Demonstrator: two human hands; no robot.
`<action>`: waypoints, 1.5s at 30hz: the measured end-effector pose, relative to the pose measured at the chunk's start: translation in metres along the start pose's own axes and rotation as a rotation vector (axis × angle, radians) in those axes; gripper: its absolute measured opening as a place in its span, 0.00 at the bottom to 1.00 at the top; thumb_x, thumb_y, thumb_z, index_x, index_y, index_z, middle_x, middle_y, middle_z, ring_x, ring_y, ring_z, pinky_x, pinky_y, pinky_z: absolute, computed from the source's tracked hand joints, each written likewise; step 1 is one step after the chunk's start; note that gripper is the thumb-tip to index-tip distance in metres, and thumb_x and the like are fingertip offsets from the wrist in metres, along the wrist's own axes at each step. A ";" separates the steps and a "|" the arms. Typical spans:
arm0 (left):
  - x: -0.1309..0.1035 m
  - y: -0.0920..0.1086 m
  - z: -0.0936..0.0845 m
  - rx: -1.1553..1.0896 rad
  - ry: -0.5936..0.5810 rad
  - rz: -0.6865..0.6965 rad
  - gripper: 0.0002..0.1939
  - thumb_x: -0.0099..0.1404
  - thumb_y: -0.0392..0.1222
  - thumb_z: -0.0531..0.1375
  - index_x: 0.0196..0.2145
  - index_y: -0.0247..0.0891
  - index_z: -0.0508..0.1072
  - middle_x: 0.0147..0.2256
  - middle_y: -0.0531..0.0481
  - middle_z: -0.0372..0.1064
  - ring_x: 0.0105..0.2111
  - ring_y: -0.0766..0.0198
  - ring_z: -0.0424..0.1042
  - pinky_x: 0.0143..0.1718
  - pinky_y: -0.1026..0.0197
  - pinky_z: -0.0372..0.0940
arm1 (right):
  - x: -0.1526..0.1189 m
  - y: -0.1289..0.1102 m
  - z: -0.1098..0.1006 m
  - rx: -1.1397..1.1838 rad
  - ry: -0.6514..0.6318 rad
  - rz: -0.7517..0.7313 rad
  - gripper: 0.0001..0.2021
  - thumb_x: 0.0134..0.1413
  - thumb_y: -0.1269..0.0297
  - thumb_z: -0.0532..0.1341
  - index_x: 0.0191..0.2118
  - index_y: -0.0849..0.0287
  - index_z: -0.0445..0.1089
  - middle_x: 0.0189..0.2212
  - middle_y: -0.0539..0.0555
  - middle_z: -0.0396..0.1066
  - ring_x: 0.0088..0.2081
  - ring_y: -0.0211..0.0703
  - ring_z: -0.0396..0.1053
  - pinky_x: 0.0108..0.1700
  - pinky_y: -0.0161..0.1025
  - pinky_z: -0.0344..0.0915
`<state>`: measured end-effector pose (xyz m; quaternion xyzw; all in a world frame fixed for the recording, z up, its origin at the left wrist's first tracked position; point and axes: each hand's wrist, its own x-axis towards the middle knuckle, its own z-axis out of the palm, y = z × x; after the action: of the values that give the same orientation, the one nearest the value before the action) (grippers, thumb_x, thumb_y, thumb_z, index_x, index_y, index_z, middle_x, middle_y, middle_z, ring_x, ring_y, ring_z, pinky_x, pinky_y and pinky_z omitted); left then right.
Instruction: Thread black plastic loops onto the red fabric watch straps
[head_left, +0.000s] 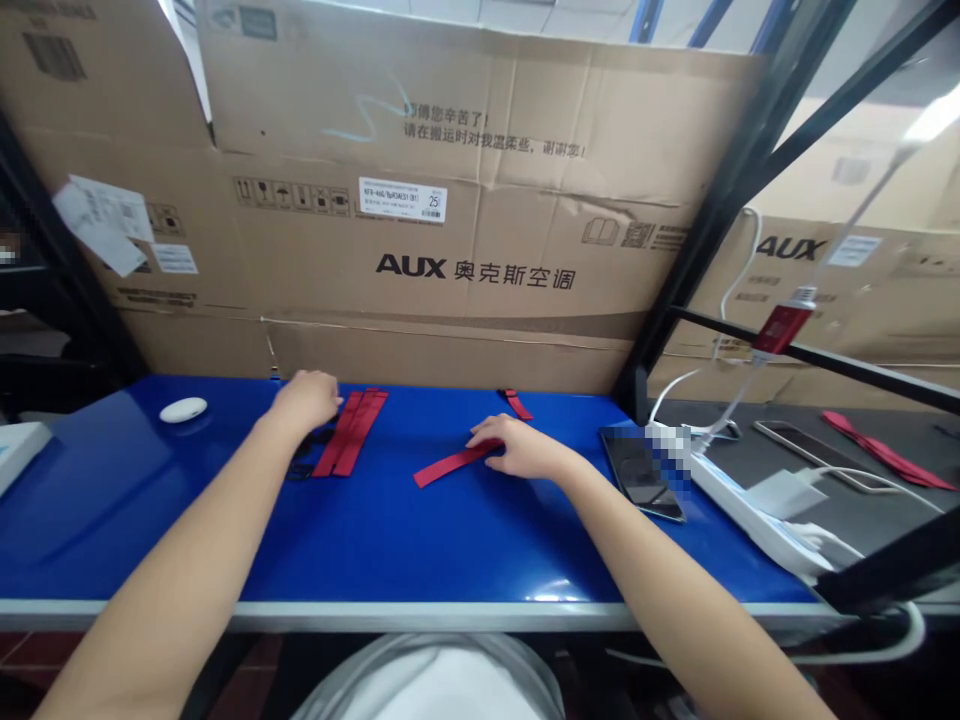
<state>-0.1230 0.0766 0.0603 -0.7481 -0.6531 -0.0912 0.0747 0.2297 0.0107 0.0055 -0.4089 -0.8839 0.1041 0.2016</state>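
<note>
My right hand pinches a red fabric strip between thumb and fingers, its free end pointing left along the blue tabletop. Over at the left, my left hand has its fingers curled above some small black items; what those fingers hold, if anything, is hidden. Right beside it, red strips lie side by side, slanting away from me. Behind my right hand is another short red strip with a dark end.
A blue tabletop is backed by a tall cardboard sheet. On its left lies a white oval object. To the right are a dark phone or tablet, a white power strip with cables, and a black metal frame.
</note>
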 end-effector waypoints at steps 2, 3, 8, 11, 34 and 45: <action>0.007 -0.028 -0.002 -0.003 -0.070 -0.112 0.04 0.52 0.40 0.64 0.25 0.38 0.77 0.31 0.42 0.76 0.38 0.50 0.74 0.39 0.60 0.63 | 0.003 -0.010 0.005 0.083 -0.001 -0.027 0.21 0.45 0.71 0.67 0.49 0.54 0.74 0.51 0.57 0.70 0.55 0.52 0.63 0.58 0.49 0.58; 0.008 -0.038 -0.002 -0.039 -0.119 -0.124 0.04 0.49 0.40 0.65 0.25 0.39 0.77 0.31 0.44 0.76 0.36 0.51 0.74 0.37 0.61 0.62 | 0.005 -0.016 0.010 0.111 0.028 -0.025 0.21 0.46 0.69 0.68 0.50 0.54 0.73 0.52 0.58 0.70 0.56 0.52 0.62 0.59 0.51 0.57; 0.008 -0.059 0.001 -0.170 -0.306 -0.101 0.13 0.44 0.39 0.64 0.32 0.41 0.77 0.30 0.51 0.76 0.32 0.57 0.74 0.30 0.65 0.61 | 0.018 -0.042 0.036 0.227 0.002 -0.069 0.12 0.51 0.64 0.68 0.43 0.55 0.72 0.52 0.58 0.67 0.56 0.52 0.61 0.59 0.54 0.55; 0.011 -0.067 0.005 -0.152 -0.230 -0.151 0.14 0.43 0.39 0.64 0.32 0.39 0.76 0.32 0.49 0.76 0.33 0.57 0.74 0.31 0.64 0.61 | 0.018 -0.039 0.039 0.288 0.004 -0.065 0.08 0.50 0.66 0.68 0.36 0.57 0.70 0.50 0.57 0.67 0.54 0.49 0.62 0.57 0.51 0.57; -0.003 0.000 0.010 -1.080 -0.249 -0.014 0.20 0.45 0.50 0.72 0.32 0.34 0.76 0.29 0.46 0.76 0.30 0.60 0.75 0.38 0.58 0.69 | 0.020 -0.023 0.034 0.563 0.228 0.197 0.11 0.52 0.56 0.63 0.30 0.58 0.66 0.26 0.48 0.68 0.29 0.39 0.64 0.34 0.38 0.61; -0.044 0.108 0.035 -1.689 -0.485 0.057 0.12 0.55 0.37 0.70 0.35 0.31 0.74 0.31 0.47 0.74 0.32 0.62 0.77 0.42 0.58 0.72 | 0.023 -0.030 0.033 0.937 0.291 0.253 0.15 0.47 0.55 0.66 0.30 0.58 0.62 0.24 0.48 0.69 0.26 0.37 0.67 0.32 0.38 0.64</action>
<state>-0.0204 0.0279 0.0166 -0.5681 -0.3460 -0.3806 -0.6424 0.1815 0.0087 -0.0076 -0.3888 -0.6486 0.4551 0.4702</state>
